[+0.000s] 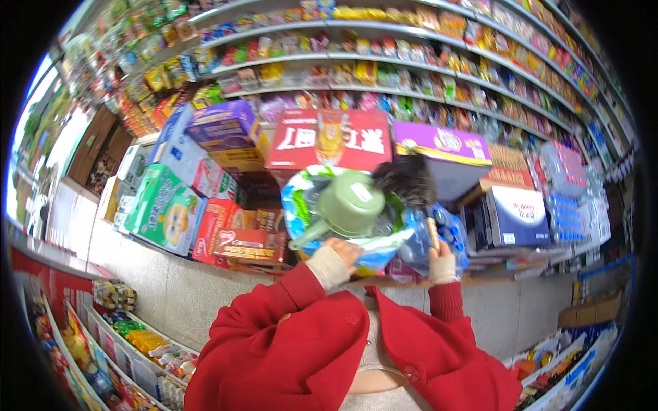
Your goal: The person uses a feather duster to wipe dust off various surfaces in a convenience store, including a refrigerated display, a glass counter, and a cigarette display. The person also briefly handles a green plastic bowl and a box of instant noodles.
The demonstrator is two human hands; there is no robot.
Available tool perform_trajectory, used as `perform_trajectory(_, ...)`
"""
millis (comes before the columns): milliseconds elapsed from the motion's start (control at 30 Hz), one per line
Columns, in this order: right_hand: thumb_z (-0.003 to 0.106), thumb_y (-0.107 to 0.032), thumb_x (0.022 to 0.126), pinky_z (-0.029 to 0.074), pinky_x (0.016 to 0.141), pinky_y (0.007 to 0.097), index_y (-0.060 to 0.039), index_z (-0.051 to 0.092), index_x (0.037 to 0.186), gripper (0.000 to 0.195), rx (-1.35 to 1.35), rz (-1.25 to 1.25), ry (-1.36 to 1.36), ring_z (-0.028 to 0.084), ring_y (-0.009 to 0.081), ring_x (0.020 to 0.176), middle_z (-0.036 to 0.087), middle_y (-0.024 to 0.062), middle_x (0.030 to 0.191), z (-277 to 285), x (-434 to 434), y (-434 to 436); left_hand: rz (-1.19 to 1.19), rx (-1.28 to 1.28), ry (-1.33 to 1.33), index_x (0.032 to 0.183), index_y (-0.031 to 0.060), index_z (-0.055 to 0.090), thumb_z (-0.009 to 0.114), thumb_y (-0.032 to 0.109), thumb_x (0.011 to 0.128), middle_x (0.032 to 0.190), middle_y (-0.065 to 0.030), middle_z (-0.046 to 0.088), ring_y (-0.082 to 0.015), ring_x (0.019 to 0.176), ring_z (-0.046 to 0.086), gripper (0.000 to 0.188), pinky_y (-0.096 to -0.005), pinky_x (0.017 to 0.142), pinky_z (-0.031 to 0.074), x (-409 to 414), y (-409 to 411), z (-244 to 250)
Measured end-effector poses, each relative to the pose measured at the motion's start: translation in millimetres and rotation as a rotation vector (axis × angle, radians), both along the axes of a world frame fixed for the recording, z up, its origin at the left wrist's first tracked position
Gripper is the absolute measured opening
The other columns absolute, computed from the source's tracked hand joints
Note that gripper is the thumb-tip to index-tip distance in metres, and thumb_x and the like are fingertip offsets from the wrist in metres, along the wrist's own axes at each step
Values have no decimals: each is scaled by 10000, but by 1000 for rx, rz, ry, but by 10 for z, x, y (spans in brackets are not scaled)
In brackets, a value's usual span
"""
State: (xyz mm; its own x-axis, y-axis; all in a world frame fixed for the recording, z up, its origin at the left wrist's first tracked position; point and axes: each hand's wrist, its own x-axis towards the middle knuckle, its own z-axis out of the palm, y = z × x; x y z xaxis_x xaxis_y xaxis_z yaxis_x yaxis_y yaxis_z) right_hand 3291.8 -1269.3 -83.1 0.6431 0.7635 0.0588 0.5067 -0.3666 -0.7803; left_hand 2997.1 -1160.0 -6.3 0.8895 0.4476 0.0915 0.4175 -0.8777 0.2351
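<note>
In the head view, my right hand (441, 257) grips the pale wooden handle (432, 232) of a feather duster. Its dark feather head (408, 180) is raised at the right side of a blue, white and green plastic bag (295, 198). My left hand (345, 253) has its fingers curled at the bag's near rim. Inside the bag's mouth, a green plastic dipper (352, 203) lies bottom up, with a white label on its base and its handle pointing to the near left. Beside my right hand is a clear bag of blue-capped bottles (450, 226).
Behind the bag stand a red carton (329, 138) and a purple carton (442, 144). Red boxes (249, 244) and a green carton (164, 210) are on the left, a white-and-blue box (518, 216) on the right. Stocked shelves (390, 59) rise beyond; snack racks (139, 339) stand behind me.
</note>
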Motion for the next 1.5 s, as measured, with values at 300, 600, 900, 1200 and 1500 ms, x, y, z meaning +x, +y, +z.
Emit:
perform_trajectory(300, 456, -213, 878, 303, 442, 199, -45, 476, 1079, 263, 481, 538, 556, 357, 45, 498, 421, -38, 649, 1286, -2295, 751, 192, -428, -600, 1232, 34, 445, 590, 258, 816, 1183, -143, 522, -277, 1104, 484, 494, -377, 928, 381, -1990, -295, 303)
perform_trajectory(600, 583, -131, 809, 446, 653, 318, -44, 527, 1045, 257, -127, 1661, 228, 563, 182, 754, 589, 76, 823, 1041, -5325, 1127, 1080, -585, -1083, 1146, -14, 510, 474, 170, 904, 1015, -116, 593, -144, 892, 549, 306, -259, 793, 430, -3832, -1129, 11)
perform_trajectory(900, 522, -96, 830, 455, 707, 363, -69, 507, 1153, 324, -116, 1040, -246, 593, 296, 857, 601, 200, 901, 1405, -5865, 3000, 1515, -252, -1029, 716, 12, 519, 532, 64, 835, 719, -35, 547, -119, 590, 481, 131, -270, 524, 384, -5059, -1536, -243)
perform_trajectory(1200, 587, -110, 836, 455, 675, 265, -71, 559, 1129, 297, -160, 1782, 204, 539, 86, 738, 616, 34, 871, 1887, -7186, 3220, 1400, 294, -563, 781, 19, 513, 512, 110, 842, 654, -100, 512, -255, 540, 491, 109, -334, 511, 397, -6268, -434, 340)
perform_trajectory(1500, 451, -50, 865, 444, 709, 271, -81, 406, 1292, 430, 438, 1152, 110, 541, 166, 802, 559, 112, 1048, 2237, -8812, 4698, 1526, -131, -1237, 891, 63, 501, 500, 82, 884, 596, 41, 432, -27, 502, 358, 21, -199, 444, 289, -7120, -61, 120)
